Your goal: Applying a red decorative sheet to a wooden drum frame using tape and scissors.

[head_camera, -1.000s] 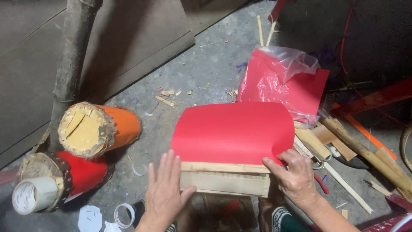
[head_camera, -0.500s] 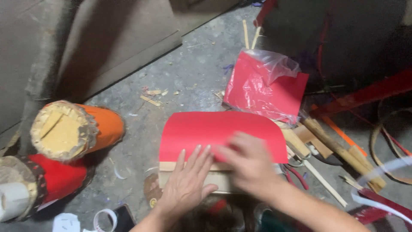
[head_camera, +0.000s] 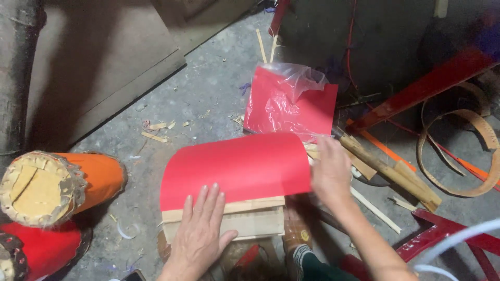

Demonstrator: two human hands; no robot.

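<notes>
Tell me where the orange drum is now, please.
In the head view, the orange drum lies on its side at the left edge, above the red drum, left of the red sheet.

Matt red paper sheet (head_camera: 239,166) over a pale, rough wooden frame (head_camera: 245,218).

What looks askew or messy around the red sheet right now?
The red sheet bows upward instead of lying flat on the wooden block. Bamboo scraps litter the concrete floor. Nothing looks torn.

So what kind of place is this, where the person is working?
Probably a craft workshop floor: paper-covered drums, bamboo strips and a bagged stack of red paper lie around on rough concrete.
</notes>
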